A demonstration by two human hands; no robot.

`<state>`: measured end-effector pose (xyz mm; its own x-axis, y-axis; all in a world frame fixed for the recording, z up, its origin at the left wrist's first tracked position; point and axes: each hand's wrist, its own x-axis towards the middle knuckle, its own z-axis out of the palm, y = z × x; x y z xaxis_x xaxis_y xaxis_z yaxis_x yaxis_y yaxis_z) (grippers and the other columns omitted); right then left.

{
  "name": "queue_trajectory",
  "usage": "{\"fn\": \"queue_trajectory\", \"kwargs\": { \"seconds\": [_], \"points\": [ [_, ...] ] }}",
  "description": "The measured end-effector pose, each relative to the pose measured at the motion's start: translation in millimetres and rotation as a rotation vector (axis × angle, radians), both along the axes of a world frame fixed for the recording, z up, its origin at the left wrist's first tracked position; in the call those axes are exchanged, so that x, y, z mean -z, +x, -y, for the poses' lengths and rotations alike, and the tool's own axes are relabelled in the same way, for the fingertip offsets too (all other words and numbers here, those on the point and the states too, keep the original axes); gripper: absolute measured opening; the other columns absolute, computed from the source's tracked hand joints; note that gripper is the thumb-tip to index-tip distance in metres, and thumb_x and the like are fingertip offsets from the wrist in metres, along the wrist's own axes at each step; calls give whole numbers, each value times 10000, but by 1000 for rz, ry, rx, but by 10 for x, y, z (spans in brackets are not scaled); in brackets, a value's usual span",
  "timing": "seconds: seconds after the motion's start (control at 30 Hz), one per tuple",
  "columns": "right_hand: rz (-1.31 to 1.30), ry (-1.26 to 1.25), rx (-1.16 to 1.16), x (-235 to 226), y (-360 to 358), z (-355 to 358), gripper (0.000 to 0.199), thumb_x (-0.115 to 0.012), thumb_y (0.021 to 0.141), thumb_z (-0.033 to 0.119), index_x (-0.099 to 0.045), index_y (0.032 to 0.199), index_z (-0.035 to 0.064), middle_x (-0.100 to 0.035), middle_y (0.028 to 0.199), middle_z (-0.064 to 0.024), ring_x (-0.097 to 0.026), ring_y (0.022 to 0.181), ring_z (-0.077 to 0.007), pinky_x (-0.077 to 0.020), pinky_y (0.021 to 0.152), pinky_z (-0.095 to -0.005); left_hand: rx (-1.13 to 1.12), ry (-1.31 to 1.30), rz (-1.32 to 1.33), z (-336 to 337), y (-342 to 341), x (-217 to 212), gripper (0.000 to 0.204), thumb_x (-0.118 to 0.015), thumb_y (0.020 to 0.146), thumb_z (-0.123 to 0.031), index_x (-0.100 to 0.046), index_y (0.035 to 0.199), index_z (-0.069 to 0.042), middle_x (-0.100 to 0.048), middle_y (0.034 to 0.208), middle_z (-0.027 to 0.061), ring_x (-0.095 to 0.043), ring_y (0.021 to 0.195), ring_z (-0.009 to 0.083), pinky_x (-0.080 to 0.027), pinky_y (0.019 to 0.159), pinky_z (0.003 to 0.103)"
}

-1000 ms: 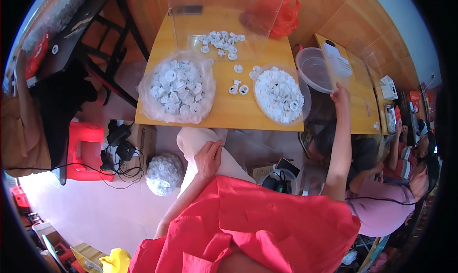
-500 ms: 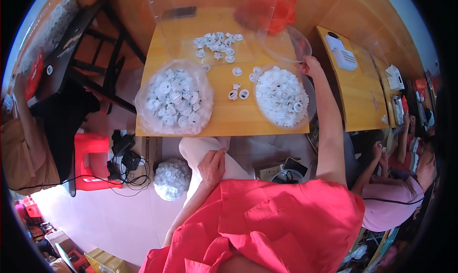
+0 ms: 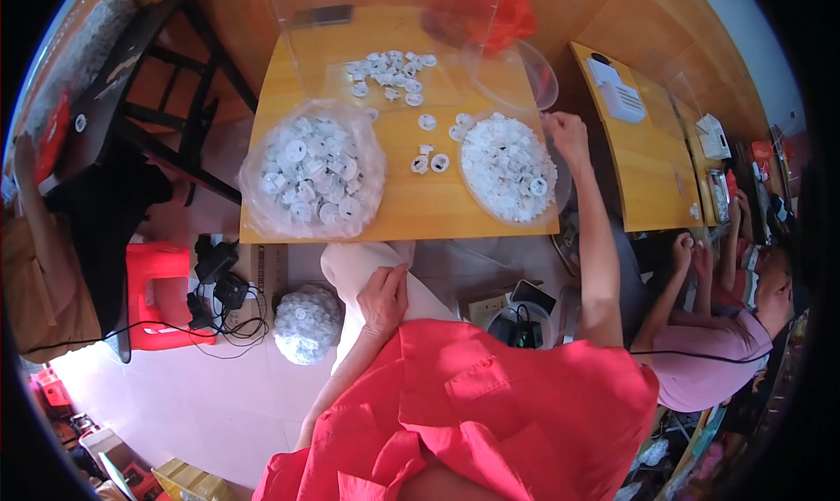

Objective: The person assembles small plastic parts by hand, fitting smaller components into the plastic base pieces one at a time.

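Note:
My right hand [image 3: 567,138], closed with its fingers pressed together, is at the far right rim of a clear round tub [image 3: 560,205]. The tub is heaped with small white plastic pieces [image 3: 506,164]; anything between the fingers is too small to make out. My left hand [image 3: 383,298] lies on my thigh with its fingers resting flat, holding nothing. On the left of the table, a clear plastic bag [image 3: 255,208] is full of round white plastic parts [image 3: 311,173]. A few loose white parts [image 3: 427,162] lie between bag and tub, with a larger cluster [image 3: 389,74] farther back.
A clear round container [image 3: 516,88] and a red plastic bag [image 3: 503,15] sit at the table's back right. Below are a filled bag [image 3: 306,323], tangled cables [image 3: 241,313] and a red stool [image 3: 157,278]. Other people sit at left and right.
My right hand has drawn slightly nearer, away from the clear round container's edge beside the tub. My left hand stays on my thigh. The whole view has shifted a little.

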<state>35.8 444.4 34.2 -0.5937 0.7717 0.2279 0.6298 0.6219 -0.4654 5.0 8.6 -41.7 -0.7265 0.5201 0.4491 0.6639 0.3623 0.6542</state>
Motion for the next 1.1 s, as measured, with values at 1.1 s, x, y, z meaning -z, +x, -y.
{"fn": "queue_trajectory", "kwargs": {
  "seconds": [1.1],
  "points": [
    [-309, -857, -561, -392, 475, 2977, 179, -634, 804, 50, -640, 977, 5, -642, 791, -54, -590, 665, -86, -478, 555, -215, 431, 680, 1506, 23, 37, -667, 353, -431, 963, -244, -515, 1230, -29, -602, 1080, 68, -598, 924, 131, -498, 795, 243]
  ]
}}
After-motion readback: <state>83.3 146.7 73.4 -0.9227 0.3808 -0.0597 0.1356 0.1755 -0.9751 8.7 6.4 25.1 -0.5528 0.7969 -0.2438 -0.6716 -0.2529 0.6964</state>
